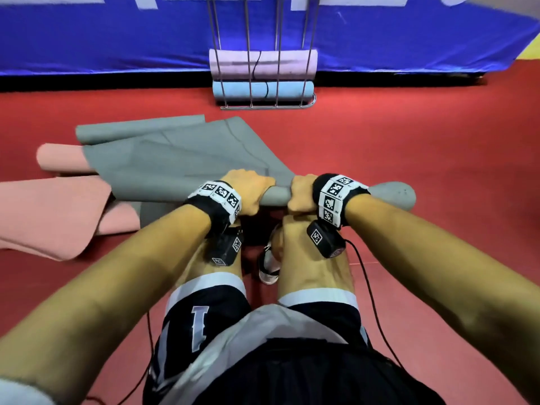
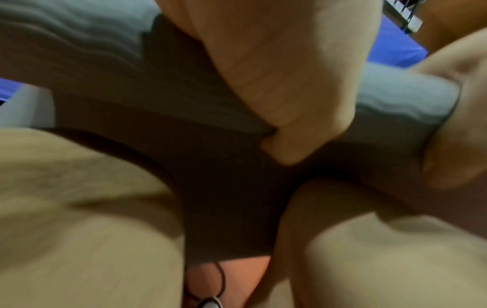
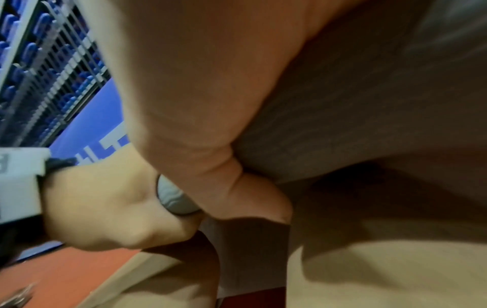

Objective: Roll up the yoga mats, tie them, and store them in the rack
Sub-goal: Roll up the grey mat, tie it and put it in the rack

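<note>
Evidently mid-roll: grey yoga mat (image 1: 187, 159) partly wound into a narrow tube across the knees, loose remainder fanned out leftward and away over the red floor (image 1: 409, 141). Gripped close together near the tube's middle — probably to keep the core tight and stop the first turns springing open. Left hand (image 1: 251, 191) wrapped over the top of the roll, knuckles up, fingers curled around it; right hand (image 1: 301, 197) clamped just beside it, likewise curled round the roll, thumb tucked under as seen from the right wrist view. Finished end of the tube stuck out past the right wrist, flared wider than the middle — winding looked uneven, likely to need squaring before tying.

Both forearms stretched forward and converging, wrists bent down, body crouched or seated low behind the mat.

Pink mat (image 1: 52, 211) lay unrolled on the floor at left, partly beneath the grey sheet, awaiting its turn. Rack (image 1: 251, 105) stood ahead against the blue barrier (image 1: 117, 33), already holding a lilac roll (image 1: 233, 64) above a light-blue roll (image 1: 289, 89), each apparently tied with a dark cord. No tie visible near the hands.
</note>
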`<state>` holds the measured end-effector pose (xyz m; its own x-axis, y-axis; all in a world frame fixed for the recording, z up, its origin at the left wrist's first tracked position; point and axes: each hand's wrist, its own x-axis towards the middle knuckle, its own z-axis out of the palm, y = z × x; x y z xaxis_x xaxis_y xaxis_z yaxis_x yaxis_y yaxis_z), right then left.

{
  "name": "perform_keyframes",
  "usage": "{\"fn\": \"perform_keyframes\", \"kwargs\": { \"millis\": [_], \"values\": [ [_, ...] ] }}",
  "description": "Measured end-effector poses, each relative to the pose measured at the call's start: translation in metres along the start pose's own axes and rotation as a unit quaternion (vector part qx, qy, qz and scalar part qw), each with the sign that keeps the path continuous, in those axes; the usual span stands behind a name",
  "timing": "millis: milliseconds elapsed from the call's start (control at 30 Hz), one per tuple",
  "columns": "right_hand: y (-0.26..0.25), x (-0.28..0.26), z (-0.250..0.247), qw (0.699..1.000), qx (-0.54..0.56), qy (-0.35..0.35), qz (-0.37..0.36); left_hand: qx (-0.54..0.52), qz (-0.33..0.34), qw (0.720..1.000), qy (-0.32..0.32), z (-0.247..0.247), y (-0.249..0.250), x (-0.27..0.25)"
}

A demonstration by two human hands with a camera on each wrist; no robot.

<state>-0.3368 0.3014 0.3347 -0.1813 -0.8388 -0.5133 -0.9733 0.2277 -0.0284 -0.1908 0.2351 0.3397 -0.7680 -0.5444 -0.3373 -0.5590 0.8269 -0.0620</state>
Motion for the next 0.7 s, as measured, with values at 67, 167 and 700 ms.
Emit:
{"fn": "perform_keyframes", "kwargs": {
  "millis": [67,167,700],
  "values": [
    [0.004,-0.003,0.005,1.0,-0.012,-0.006,-0.008,-0.034,-0.01,0.999,-0.021,0.006,0.008,-0.006],
    [0.008,-0.007,0.01,0.998,-0.048,0.01,-0.028,-0.099,-0.025,0.994,-0.045,0.023,0.019,-0.014],
    [-0.029,0.013,0.008,0.99,-0.105,-0.011,-0.092,-0.02,-0.111,0.994,0.006,0.056,0.016,-0.043]
  ]
}}
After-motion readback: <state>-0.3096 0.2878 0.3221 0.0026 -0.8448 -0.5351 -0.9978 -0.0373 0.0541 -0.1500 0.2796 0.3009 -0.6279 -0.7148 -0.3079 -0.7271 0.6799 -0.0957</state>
